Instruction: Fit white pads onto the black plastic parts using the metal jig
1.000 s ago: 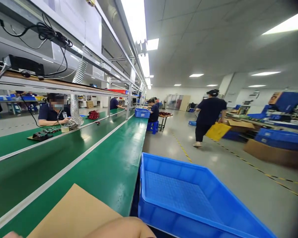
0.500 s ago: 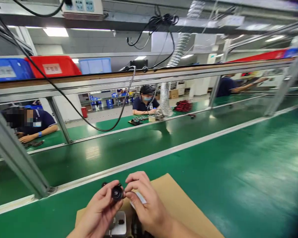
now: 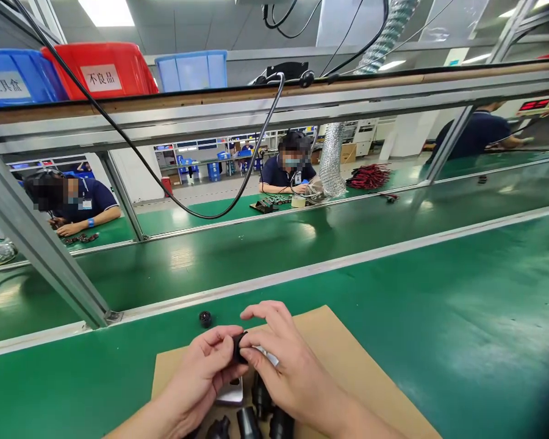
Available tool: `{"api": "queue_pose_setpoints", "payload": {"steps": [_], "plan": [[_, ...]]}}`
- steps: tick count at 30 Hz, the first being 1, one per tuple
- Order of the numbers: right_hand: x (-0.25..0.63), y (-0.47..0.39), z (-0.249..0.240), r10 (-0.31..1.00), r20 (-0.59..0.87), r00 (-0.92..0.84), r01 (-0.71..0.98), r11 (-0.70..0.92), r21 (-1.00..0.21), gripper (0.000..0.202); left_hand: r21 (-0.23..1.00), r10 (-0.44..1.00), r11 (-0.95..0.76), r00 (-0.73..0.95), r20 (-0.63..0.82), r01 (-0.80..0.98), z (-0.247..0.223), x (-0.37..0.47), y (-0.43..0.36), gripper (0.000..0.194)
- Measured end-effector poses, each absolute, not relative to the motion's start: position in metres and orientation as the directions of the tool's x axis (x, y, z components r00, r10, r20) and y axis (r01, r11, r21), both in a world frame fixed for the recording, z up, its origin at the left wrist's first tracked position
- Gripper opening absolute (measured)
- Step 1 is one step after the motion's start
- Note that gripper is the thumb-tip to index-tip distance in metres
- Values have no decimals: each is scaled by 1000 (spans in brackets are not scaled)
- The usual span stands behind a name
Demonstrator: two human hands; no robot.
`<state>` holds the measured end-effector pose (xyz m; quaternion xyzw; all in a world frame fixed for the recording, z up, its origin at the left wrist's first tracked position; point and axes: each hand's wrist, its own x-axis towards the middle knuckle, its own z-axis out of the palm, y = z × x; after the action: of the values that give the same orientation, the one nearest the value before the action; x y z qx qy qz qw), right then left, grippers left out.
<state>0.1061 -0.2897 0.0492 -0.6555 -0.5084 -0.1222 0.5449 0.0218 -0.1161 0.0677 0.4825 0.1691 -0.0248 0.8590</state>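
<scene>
A small round black part [image 3: 239,349] is pinched between the thumb and fingers of my left hand [image 3: 201,375]. From the other side, the thumb and forefinger of my right hand [image 3: 293,372] close on its edge, with the other fingers raised. The part is turned nearly edge-on, so its face is mostly hidden. Below my hands, several black cylindrical parts [image 3: 248,422] lie on a brown cardboard sheet [image 3: 343,366]. A white box-like piece [image 3: 230,395] sits partly under my left hand. Another round black part [image 3: 205,319] rests on the green mat just beyond the cardboard.
Green work surface [image 3: 393,292] runs along the bench, bounded by a pale rail [image 3: 302,271]. A metal post [image 3: 50,244] stands at left. A red bin [image 3: 103,70] and blue bins line the shelf; a black cable [image 3: 201,216] hangs down. Co-workers sit across, one [image 3: 288,171] in the middle.
The round black part has turned from face-on to nearly edge-on between my hands. My view has tilted down, and the other round part now shows uncovered on the mat.
</scene>
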Motion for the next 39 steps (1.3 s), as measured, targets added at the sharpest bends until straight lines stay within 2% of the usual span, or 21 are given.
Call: {"api": "queue_pose_setpoints", "payload": {"steps": [10, 15, 24, 27, 29, 32, 35, 39], "plan": [[106, -284, 45, 456, 754, 473, 838, 31, -544, 17, 782, 160, 588, 918, -363, 206, 64, 22, -116, 46], [104, -286, 45, 485, 735, 474, 846, -20, -532, 18, 761, 151, 611, 911, -384, 220, 61, 22, -118, 42], [110, -286, 44, 505, 770, 390, 886, 20, -462, 23, 622, 103, 749, 886, -451, 229, 62, 25, -117, 11], [113, -292, 50, 514, 802, 305, 920, 59, -388, 25, 575, 101, 786, 872, -480, 226, 62, 24, -118, 7], [116, -298, 55, 526, 819, 230, 945, 83, -318, 28, 582, 95, 781, 879, -468, 226, 62, 22, -119, 10], [119, -306, 60, 551, 823, 139, 967, 105, -233, 28, 661, 93, 719, 912, -399, 216, 63, 19, -119, 23], [121, -308, 59, 560, 819, 127, 971, 97, -217, 21, 746, 128, 640, 933, -337, 183, 67, 19, -118, 34], [119, -303, 53, 631, 763, 139, 978, 34, -206, 16, 795, 170, 582, 932, -321, 168, 71, 20, -116, 44]]}}
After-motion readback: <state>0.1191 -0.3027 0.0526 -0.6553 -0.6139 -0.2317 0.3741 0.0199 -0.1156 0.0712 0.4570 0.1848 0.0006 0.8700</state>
